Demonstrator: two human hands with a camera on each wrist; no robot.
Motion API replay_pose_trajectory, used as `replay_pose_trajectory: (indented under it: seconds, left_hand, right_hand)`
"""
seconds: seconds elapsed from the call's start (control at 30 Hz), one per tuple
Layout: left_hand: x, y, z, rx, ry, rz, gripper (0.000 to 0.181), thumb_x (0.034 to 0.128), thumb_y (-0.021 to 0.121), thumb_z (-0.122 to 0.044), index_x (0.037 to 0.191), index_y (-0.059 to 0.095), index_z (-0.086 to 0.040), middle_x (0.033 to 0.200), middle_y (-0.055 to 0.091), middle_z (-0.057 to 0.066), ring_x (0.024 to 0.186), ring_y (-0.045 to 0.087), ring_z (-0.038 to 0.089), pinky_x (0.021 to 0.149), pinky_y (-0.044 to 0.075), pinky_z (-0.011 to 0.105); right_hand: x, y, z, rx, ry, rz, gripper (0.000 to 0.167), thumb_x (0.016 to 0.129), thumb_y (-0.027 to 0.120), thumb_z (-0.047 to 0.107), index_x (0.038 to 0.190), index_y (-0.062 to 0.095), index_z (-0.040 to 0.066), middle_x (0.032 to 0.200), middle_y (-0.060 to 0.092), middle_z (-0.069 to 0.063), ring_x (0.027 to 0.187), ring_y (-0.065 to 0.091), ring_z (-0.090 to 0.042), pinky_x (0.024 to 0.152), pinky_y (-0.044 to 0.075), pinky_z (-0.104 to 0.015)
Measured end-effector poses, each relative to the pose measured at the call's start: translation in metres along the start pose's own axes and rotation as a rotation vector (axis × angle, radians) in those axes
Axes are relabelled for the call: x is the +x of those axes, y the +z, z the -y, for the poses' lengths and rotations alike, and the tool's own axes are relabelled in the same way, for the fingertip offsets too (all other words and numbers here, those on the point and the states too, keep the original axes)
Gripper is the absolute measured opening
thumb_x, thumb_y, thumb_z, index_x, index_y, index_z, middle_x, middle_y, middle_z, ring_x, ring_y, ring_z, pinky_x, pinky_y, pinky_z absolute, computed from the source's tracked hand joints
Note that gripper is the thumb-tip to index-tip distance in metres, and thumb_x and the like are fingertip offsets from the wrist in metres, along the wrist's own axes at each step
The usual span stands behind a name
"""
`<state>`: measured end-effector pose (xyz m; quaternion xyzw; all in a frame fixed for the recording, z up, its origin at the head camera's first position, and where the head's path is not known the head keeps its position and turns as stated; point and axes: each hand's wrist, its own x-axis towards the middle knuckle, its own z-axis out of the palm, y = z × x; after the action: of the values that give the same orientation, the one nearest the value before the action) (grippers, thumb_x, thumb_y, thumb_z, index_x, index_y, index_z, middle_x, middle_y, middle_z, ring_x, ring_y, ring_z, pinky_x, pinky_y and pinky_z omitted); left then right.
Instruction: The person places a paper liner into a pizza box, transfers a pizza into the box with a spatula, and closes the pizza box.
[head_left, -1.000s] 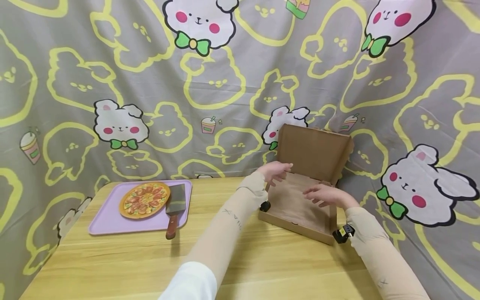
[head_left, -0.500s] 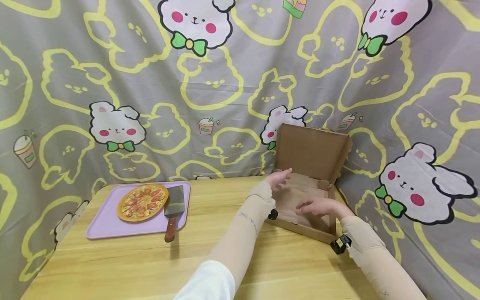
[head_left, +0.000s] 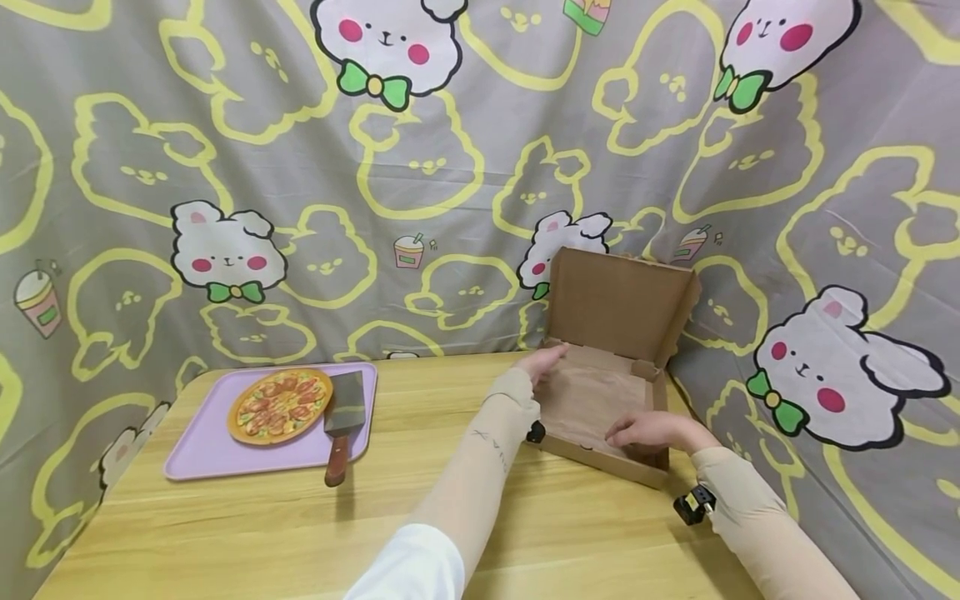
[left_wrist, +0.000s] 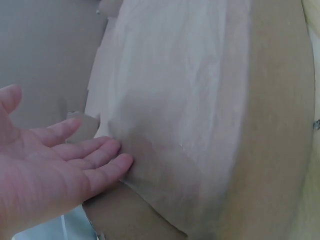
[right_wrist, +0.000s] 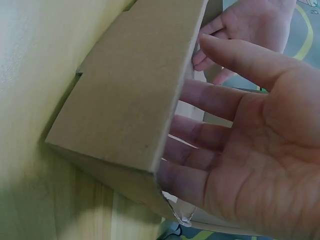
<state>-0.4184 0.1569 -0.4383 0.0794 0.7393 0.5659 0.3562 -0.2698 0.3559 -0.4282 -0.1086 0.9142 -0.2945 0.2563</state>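
A cardboard pizza box stands with its lid raised at the back right of the table. Inside its tray lies a sheet of brown paper. My left hand is at the box's left side; in the left wrist view its fingers are loosely extended, fingertips at the paper's edge. Over the box's front right part is my right hand. In the right wrist view its fingers reach inside behind the front wall, which hides the tips; the thumb is extended above. Neither hand grips anything.
To the left lies a lilac tray with a pizza on it. A pizza server leans across the tray, its wooden handle over the front edge. A patterned curtain hangs behind and right of the wooden table.
My right hand has come down and toward the box's front wall. My left hand has lowered to the box's left side. The view has shifted slightly right.
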Motion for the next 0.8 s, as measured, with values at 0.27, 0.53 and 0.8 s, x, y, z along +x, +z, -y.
replay_pose_trajectory:
  seconds: [0.27,0.53,0.8]
  left_hand:
    - [-0.003,-0.004,0.001,-0.007,0.007,-0.028,0.069,0.0985,0.039,-0.057,0.152,0.034,-0.014,0.159,0.029,0.016,0.146,0.027,0.037,0.117,0.026,0.057]
    - [-0.012,-0.01,-0.01,-0.059,0.007,0.013,0.069,0.0975,0.041,-0.058,0.147,0.043,-0.01,0.155,0.032,0.024,0.142,0.032,0.043,0.113,0.029,0.063]
    - [-0.028,-0.009,-0.032,-0.022,0.055,0.009,0.054,0.0994,0.05,-0.039,0.139,0.049,-0.002,0.148,0.045,0.021,0.135,0.045,0.041,0.113,0.03,0.062]
  right_hand:
    - [0.0,0.002,0.0,0.007,0.006,-0.013,0.039,0.094,0.06,0.023,0.121,0.063,-0.005,0.125,0.062,-0.021,0.12,0.055,-0.038,0.1,0.046,-0.051]
    - [0.001,-0.002,0.002,0.052,0.053,-0.107,0.049,0.095,0.056,0.031,0.131,0.055,-0.002,0.131,0.057,-0.025,0.12,0.053,-0.039,0.094,0.048,-0.051]
    - [-0.003,-0.018,0.009,0.166,0.099,-0.133,0.055,0.1,0.051,0.028,0.14,0.04,-0.008,0.139,0.047,-0.034,0.125,0.047,-0.052,0.095,0.05,-0.055]
